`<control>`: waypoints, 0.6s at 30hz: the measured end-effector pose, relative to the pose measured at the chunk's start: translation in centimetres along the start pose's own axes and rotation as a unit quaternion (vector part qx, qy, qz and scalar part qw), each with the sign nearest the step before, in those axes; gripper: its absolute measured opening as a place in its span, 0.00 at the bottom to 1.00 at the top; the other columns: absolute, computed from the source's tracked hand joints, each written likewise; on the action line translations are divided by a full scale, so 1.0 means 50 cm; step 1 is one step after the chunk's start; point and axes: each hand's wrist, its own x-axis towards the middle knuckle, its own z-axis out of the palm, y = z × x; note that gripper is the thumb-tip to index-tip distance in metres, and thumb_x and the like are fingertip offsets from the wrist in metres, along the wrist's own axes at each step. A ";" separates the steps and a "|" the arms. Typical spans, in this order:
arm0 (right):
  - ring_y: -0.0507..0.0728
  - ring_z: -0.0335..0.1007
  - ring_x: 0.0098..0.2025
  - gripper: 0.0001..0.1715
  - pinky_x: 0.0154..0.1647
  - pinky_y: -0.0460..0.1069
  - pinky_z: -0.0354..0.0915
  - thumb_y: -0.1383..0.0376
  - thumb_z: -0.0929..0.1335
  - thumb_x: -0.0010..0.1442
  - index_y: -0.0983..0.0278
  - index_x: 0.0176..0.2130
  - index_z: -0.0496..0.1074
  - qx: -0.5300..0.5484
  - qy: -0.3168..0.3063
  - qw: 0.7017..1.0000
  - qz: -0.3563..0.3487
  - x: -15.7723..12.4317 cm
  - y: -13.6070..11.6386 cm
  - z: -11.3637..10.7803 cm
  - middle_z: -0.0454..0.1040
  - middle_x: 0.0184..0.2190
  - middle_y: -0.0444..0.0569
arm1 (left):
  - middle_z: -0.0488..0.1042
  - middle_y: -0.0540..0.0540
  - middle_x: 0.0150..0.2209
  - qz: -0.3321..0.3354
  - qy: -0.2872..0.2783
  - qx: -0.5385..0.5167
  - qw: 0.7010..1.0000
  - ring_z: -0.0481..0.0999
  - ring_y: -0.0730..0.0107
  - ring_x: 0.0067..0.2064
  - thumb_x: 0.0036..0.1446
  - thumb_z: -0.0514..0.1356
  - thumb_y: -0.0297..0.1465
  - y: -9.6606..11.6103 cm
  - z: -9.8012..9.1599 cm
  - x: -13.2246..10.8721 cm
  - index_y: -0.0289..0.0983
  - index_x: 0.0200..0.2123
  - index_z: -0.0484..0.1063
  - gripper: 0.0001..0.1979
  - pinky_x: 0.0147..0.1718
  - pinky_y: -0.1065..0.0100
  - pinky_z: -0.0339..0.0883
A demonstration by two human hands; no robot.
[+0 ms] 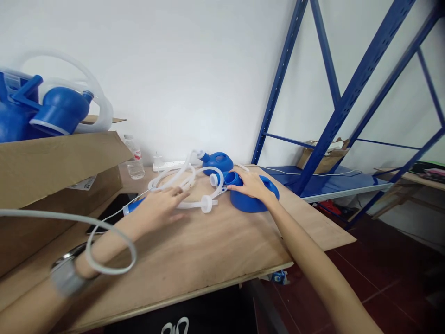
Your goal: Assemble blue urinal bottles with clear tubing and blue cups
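Blue, of plastic: the wide bottle (246, 201) on the wooden table (208, 246), grasped at its neck by the right hand (253, 186). Just left of the bottle, the white tube (193, 204) in loose coils; farther left of it, the left hand (158, 205), relaxed, apparently holding nothing. Perhaps danger of tipping the bottle by uneven pull, or of dragging the tube by careless sweep of the left hand.

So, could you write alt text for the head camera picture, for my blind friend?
A person's right hand holds a blue plastic jug on a wooden table, while the left hand is open near pale tubing. A cardboard box with more blue jugs stands at left, blue metal shelving at right.
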 end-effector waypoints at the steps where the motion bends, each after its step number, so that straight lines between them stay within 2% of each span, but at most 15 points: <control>1: 0.68 0.73 0.55 0.35 0.57 0.61 0.66 0.43 0.69 0.64 0.60 0.60 0.70 0.020 0.020 1.000 -0.007 0.000 0.007 0.002 0.77 0.55 0.56 | 0.75 0.39 0.58 -0.030 0.002 0.001 1.000 0.79 0.44 0.52 0.62 0.60 0.42 -0.020 -0.009 -0.028 0.46 0.61 0.72 0.25 0.46 0.53 0.73; 3: 0.68 0.71 0.58 0.33 0.61 0.63 0.64 0.45 0.67 0.67 0.61 0.62 0.68 0.054 0.081 0.995 -0.020 0.002 0.006 0.002 0.75 0.58 0.57 | 0.76 0.41 0.56 -0.096 0.012 0.007 0.995 0.81 0.44 0.47 0.62 0.58 0.48 -0.066 -0.019 -0.087 0.48 0.55 0.76 0.22 0.40 0.54 0.74; 4: 0.68 0.70 0.59 0.32 0.62 0.64 0.63 0.47 0.65 0.68 0.61 0.62 0.68 0.064 0.118 0.991 -0.021 0.004 -0.005 -0.001 0.74 0.58 0.58 | 0.77 0.40 0.55 -0.126 0.021 0.007 0.992 0.80 0.41 0.48 0.59 0.59 0.52 -0.090 -0.019 -0.114 0.48 0.55 0.76 0.25 0.38 0.53 0.74; 6: 0.67 0.71 0.57 0.26 0.60 0.64 0.64 0.49 0.63 0.70 0.60 0.59 0.70 0.065 0.173 0.983 -0.019 0.009 -0.052 -0.008 0.76 0.55 0.58 | 0.77 0.40 0.55 -0.174 0.030 0.005 0.984 0.78 0.35 0.52 0.54 0.61 0.57 -0.135 -0.011 -0.161 0.48 0.56 0.75 0.31 0.38 0.51 0.75; 7: 0.66 0.73 0.53 0.23 0.58 0.62 0.66 0.51 0.61 0.72 0.60 0.57 0.72 0.066 0.174 0.982 -0.027 0.012 -0.088 -0.011 0.77 0.51 0.57 | 0.76 0.41 0.57 -0.192 0.023 0.002 0.981 0.76 0.34 0.55 0.55 0.61 0.58 -0.153 -0.005 -0.179 0.48 0.59 0.71 0.33 0.39 0.50 0.75; 9: 0.62 0.75 0.47 0.21 0.52 0.58 0.69 0.54 0.60 0.74 0.60 0.54 0.74 0.061 0.083 0.990 -0.095 0.019 -0.176 -0.009 0.80 0.44 0.54 | 0.74 0.41 0.59 -0.211 0.012 -0.010 0.977 0.75 0.33 0.57 0.55 0.60 0.60 -0.175 0.008 -0.201 0.47 0.63 0.67 0.37 0.41 0.48 0.75; 11: 0.64 0.74 0.48 0.20 0.50 0.57 0.69 0.53 0.63 0.72 0.61 0.52 0.75 0.009 -0.019 0.981 -0.191 0.028 -0.268 0.009 0.80 0.44 0.56 | 0.75 0.44 0.59 -0.214 0.004 -0.024 0.977 0.76 0.35 0.55 0.58 0.58 0.60 -0.181 0.018 -0.206 0.47 0.62 0.68 0.35 0.41 0.50 0.74; 13: 0.66 0.74 0.49 0.21 0.48 0.59 0.69 0.52 0.65 0.70 0.63 0.53 0.74 -0.038 -0.070 0.968 -0.240 0.037 -0.345 0.043 0.79 0.47 0.58 | 0.77 0.46 0.56 -0.200 0.007 -0.024 0.979 0.79 0.39 0.50 0.61 0.55 0.58 -0.173 0.022 -0.199 0.48 0.58 0.71 0.29 0.38 0.55 0.73; 15: 0.66 0.71 0.53 0.25 0.47 0.58 0.71 0.51 0.68 0.68 0.62 0.58 0.70 -0.041 -0.071 0.963 -0.256 0.044 -0.394 0.084 0.76 0.53 0.58 | 0.78 0.44 0.52 -0.173 0.029 -0.001 0.984 0.80 0.45 0.46 0.64 0.53 0.55 -0.158 0.020 -0.186 0.47 0.55 0.74 0.26 0.33 0.59 0.71; 18: 0.65 0.67 0.61 0.26 0.51 0.57 0.71 0.53 0.66 0.71 0.64 0.62 0.66 -0.025 -0.025 0.969 -0.243 0.053 -0.412 0.132 0.73 0.58 0.58 | 0.77 0.39 0.53 -0.117 0.114 0.055 0.985 0.80 0.49 0.47 0.69 0.49 0.48 -0.126 0.015 -0.163 0.43 0.57 0.73 0.24 0.31 0.62 0.69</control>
